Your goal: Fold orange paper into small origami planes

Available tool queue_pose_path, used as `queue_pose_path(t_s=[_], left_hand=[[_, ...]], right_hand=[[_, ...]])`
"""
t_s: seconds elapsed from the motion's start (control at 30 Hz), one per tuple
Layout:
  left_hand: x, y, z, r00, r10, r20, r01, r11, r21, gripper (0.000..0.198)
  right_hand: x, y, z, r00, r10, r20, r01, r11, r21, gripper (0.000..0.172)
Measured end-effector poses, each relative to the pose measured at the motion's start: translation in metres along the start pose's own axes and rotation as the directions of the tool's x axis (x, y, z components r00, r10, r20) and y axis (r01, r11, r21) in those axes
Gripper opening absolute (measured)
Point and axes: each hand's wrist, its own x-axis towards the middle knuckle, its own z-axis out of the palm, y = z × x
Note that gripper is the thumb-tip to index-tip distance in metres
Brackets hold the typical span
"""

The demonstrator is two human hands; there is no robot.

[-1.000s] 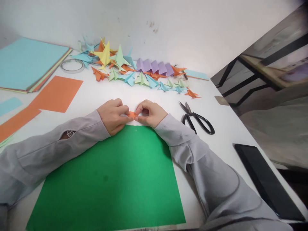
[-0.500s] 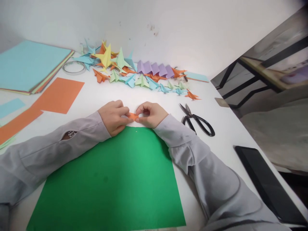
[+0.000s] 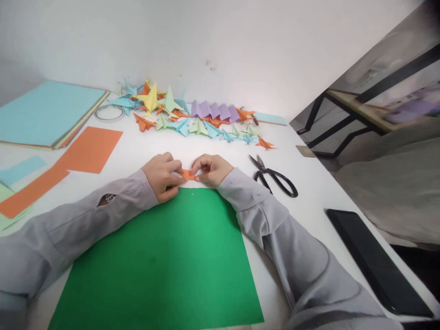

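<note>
A small piece of orange paper (image 3: 187, 174) is held between my two hands, just beyond the far edge of a large green sheet (image 3: 165, 256). My left hand (image 3: 163, 176) pinches its left end with thumb and fingers. On its right end, the thumb and forefinger of my right hand (image 3: 212, 169) are closed. The fingers cover part of the paper, so its full shape is hidden. Both grey sleeves reach over the sides of the green sheet.
Folded paper figures (image 3: 197, 127) and a purple pleated strip (image 3: 215, 111) line the wall. Black-handled scissors (image 3: 275, 176) and a dark tablet-like slab (image 3: 374, 261) lie right. At left are a tape roll (image 3: 109, 113), orange sheets (image 3: 92, 149) and a blue-topped paper stack (image 3: 51, 112).
The camera view has shifted slightly, so the scene sits a little lower. Both hands keep their pinch on the orange paper, with only slight finger movement.
</note>
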Motion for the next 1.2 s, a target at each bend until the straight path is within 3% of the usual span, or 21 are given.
queue_pose_path(t_s=[0.13, 0.2, 0.3, 0.47, 0.53, 0.6, 0.67, 0.73, 0.83, 0.87, 0.93, 0.97, 1.07, 1.2], left_hand=[[-0.007, -0.013, 0.010, 0.986, 0.059, -0.153, -0.076, 0.992, -0.105, 0.036], [-0.008, -0.017, 0.014, 0.971, 0.022, -0.238, -0.055, 0.990, -0.134, 0.037], [-0.010, -0.017, 0.018, 0.953, -0.093, -0.290, 0.062, 0.991, -0.116, 0.033], [-0.009, -0.018, 0.023, 0.901, -0.090, -0.424, 0.069, 0.995, -0.065, 0.022], [-0.008, -0.019, 0.021, 0.911, -0.090, -0.402, 0.069, 0.995, -0.066, 0.022], [-0.007, -0.019, 0.016, 0.932, -0.127, -0.339, 0.099, 0.990, -0.098, 0.021], [-0.007, -0.018, 0.009, 0.916, -0.242, -0.319, 0.187, 0.963, -0.193, 0.020], [-0.006, -0.014, 0.003, 0.820, -0.448, -0.356, 0.317, 0.873, -0.370, 0.017], [-0.002, -0.007, -0.003, 0.534, -0.777, -0.333, 0.392, 0.576, -0.718, 0.011], [0.000, -0.005, -0.004, 0.445, -0.849, -0.284, 0.371, 0.464, -0.805, 0.011], [0.007, 0.001, -0.005, 0.310, -0.937, -0.162, 0.309, 0.260, -0.915, 0.014], [0.010, 0.003, -0.005, 0.260, -0.955, -0.141, 0.249, 0.207, -0.946, 0.013], [0.022, 0.007, -0.005, 0.192, -0.975, -0.108, 0.146, 0.137, -0.980, 0.014], [0.037, 0.001, -0.002, 0.183, -0.982, -0.044, -0.022, 0.041, -0.999, 0.016]], right_hand=[[0.002, 0.007, 0.001, 0.997, 0.081, -0.006, -0.077, 0.963, 0.260, 0.014], [0.001, 0.008, 0.002, 0.996, 0.081, -0.027, -0.069, 0.951, 0.300, 0.012], [-0.001, 0.004, 0.001, 0.999, 0.013, -0.034, -0.004, 0.963, 0.268, 0.015], [-0.009, 0.000, 0.001, 0.985, -0.170, -0.034, 0.171, 0.985, 0.032, 0.035], [-0.011, 0.003, 0.004, 0.977, -0.210, -0.040, 0.211, 0.977, 0.022, 0.041], [-0.010, 0.006, 0.007, 0.972, -0.195, -0.132, 0.208, 0.974, 0.091, 0.036], [-0.009, 0.006, 0.011, 0.960, -0.141, -0.241, 0.188, 0.965, 0.183, 0.029], [-0.010, 0.001, 0.015, 0.923, -0.115, -0.368, 0.203, 0.956, 0.210, 0.023], [-0.016, -0.017, 0.026, 0.812, -0.146, -0.565, 0.247, 0.963, 0.107, 0.013], [-0.019, -0.024, 0.031, 0.813, -0.179, -0.554, 0.263, 0.962, 0.075, 0.013], [-0.021, -0.037, 0.044, 0.831, -0.220, -0.511, 0.291, 0.955, 0.063, 0.014], [-0.021, -0.042, 0.051, 0.844, -0.221, -0.489, 0.298, 0.951, 0.085, 0.015], [-0.010, -0.050, 0.065, 0.840, -0.210, -0.500, 0.303, 0.946, 0.111, 0.019], [0.013, -0.045, 0.066, 0.785, -0.202, -0.585, 0.277, 0.960, 0.041, 0.021]])
